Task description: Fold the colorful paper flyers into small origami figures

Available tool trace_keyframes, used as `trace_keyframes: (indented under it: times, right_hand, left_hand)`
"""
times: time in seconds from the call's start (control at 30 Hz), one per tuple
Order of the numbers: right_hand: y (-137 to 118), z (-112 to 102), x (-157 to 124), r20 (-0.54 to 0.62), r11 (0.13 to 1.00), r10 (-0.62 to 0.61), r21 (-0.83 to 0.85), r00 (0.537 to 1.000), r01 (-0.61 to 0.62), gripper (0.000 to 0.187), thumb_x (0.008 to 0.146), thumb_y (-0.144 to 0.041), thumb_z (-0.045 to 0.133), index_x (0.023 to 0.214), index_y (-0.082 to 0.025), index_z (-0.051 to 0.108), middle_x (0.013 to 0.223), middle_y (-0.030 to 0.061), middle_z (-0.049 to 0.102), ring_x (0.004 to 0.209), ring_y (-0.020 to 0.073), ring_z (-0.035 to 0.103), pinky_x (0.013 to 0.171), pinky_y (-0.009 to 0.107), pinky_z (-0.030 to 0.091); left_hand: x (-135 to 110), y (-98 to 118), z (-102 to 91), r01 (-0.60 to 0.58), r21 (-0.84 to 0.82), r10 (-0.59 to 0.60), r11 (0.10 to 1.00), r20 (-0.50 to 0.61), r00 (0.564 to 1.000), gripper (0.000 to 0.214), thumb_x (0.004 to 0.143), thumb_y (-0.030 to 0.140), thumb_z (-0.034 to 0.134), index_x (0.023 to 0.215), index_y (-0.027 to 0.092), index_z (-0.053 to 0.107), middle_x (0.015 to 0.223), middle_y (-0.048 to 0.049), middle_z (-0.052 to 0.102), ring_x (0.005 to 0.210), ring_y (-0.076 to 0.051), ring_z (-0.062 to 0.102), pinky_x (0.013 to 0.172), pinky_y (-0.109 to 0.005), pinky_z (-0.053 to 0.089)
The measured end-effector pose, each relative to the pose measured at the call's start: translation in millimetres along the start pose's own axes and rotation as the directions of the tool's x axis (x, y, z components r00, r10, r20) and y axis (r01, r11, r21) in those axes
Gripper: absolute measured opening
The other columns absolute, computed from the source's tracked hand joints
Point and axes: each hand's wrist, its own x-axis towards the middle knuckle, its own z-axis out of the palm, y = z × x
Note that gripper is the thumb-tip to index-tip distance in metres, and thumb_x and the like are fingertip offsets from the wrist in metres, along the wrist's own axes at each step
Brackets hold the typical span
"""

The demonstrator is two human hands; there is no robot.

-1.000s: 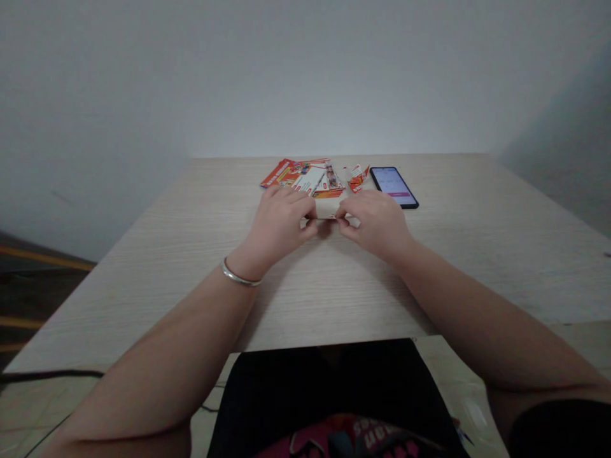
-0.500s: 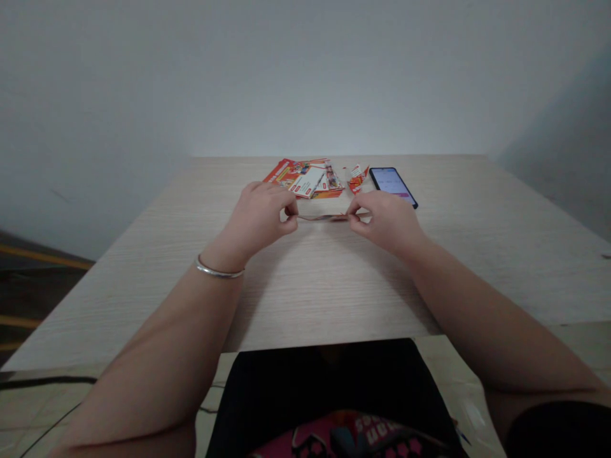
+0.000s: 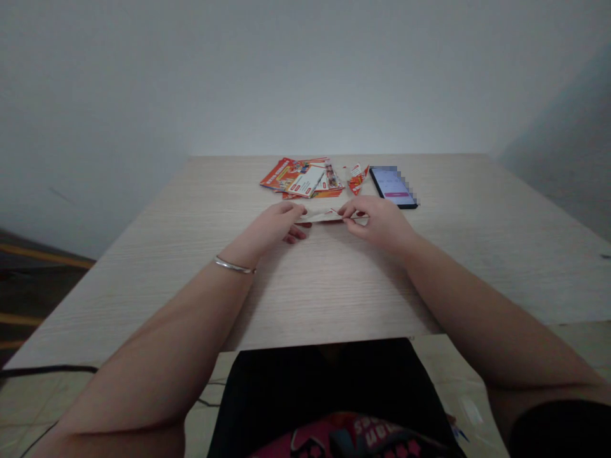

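Observation:
A small folded paper (image 3: 324,217) lies low over the wooden table (image 3: 305,280), between my two hands. My left hand (image 3: 272,230), with a silver bracelet on the wrist, rests flat on the table, fingers stretched out and touching the paper's left end. My right hand (image 3: 379,219) pinches the paper's right end between thumb and fingers. Just behind the hands lies a pile of red and orange leaflets (image 3: 303,178), with a small folded red paper piece (image 3: 358,177) to its right.
A black phone (image 3: 393,186) with a lit screen lies at the back right of the leaflets. A pale wall stands behind the table's far edge. A dark cable (image 3: 48,371) runs on the floor at the left, beside the table's near edge.
My left hand has let go of its pinch on the paper, dropped to the table and stretched flat. The paper, held up between both hands before, now lies lower.

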Motion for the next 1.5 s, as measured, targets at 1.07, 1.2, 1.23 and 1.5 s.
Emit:
trace_keyframes:
  times: [1.07, 1.2, 1.23, 1.5]
  right_hand:
    - [12.0, 0.2, 1.9, -0.17, 0.989, 0.144, 0.064, 0.975, -0.135, 0.018, 0.084, -0.018, 0.064, 0.099, -0.022, 0.074, 0.099, 0.0067, 0.075, 0.083, 0.0207, 0.067, 0.077, 0.038, 0.056]
    - [11.9, 5.3, 2.3, -0.109, 0.995, 0.087, 0.049, 0.99, -0.082, 0.017, 0.086, -0.02, 0.064, 0.099, -0.023, 0.074, 0.098, 0.0059, 0.076, 0.088, 0.0217, 0.069, 0.08, 0.039, 0.058]
    - [11.6, 5.9, 2.6, -0.087, 0.996, 0.078, 0.05, 0.993, -0.074, 0.016, 0.086, -0.02, 0.065, 0.098, -0.023, 0.074, 0.097, 0.0061, 0.076, 0.088, 0.0218, 0.069, 0.081, 0.039, 0.058]
    - [8.1, 5.5, 3.3, 0.031, 0.997, 0.008, 0.071, 0.999, -0.01, 0.016, 0.089, -0.02, 0.065, 0.1, -0.023, 0.076, 0.098, 0.0065, 0.078, 0.096, 0.0232, 0.07, 0.089, 0.042, 0.055]
  left_hand:
    - [-6.9, 0.0, -6.9, -0.439, 0.165, 0.405, 0.883, 0.206, 0.891, 0.038, 0.095, 0.046, 0.05, 0.105, 0.018, 0.074, 0.084, -0.0038, 0.068, 0.069, -0.014, 0.058, 0.06, -0.025, 0.047]
    - [-8.7, 0.2, -4.3, -0.507, 0.206, 0.459, 0.837, 0.241, 0.855, 0.033, 0.089, 0.041, 0.059, 0.108, 0.017, 0.075, 0.078, -0.0017, 0.067, 0.062, -0.012, 0.054, 0.057, -0.024, 0.042]
    - [-8.5, -0.3, -3.7, -0.521, 0.204, 0.475, 0.829, 0.233, 0.848, 0.033, 0.088, 0.041, 0.061, 0.107, 0.018, 0.075, 0.08, -0.0022, 0.068, 0.064, -0.013, 0.055, 0.058, -0.024, 0.043]
    - [-4.3, -5.2, -2.6, -0.483, 0.168, 0.411, 0.859, 0.337, 0.847, 0.033, 0.088, 0.04, 0.062, 0.111, 0.02, 0.075, 0.082, -0.002, 0.07, 0.062, -0.012, 0.054, 0.054, -0.023, 0.04]
